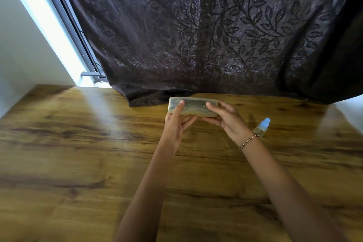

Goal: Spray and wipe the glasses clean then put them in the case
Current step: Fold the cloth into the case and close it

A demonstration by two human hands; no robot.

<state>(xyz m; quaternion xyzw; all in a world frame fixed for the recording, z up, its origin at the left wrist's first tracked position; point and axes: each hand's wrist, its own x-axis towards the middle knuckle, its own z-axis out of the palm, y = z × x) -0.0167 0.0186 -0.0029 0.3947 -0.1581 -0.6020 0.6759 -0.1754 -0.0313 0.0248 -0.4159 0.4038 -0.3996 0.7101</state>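
A translucent, pale glasses case (193, 106) is held just above the wooden table (78, 153), near its far edge. Dark shapes show through its lid, likely the glasses inside, though I cannot make them out clearly. My left hand (176, 122) grips the case's left end, thumb on top. My right hand (225, 118), with a beaded bracelet at the wrist, grips the right end, thumb on top and fingers beneath. The case looks closed. A small clear spray bottle (262, 126) with a light blue cap stands on the table just right of my right wrist.
A dark curtain (206, 35) with a leaf pattern hangs behind the table and drapes onto its far edge, right behind the case. A bright window strip (49, 17) and white wall are at the left.
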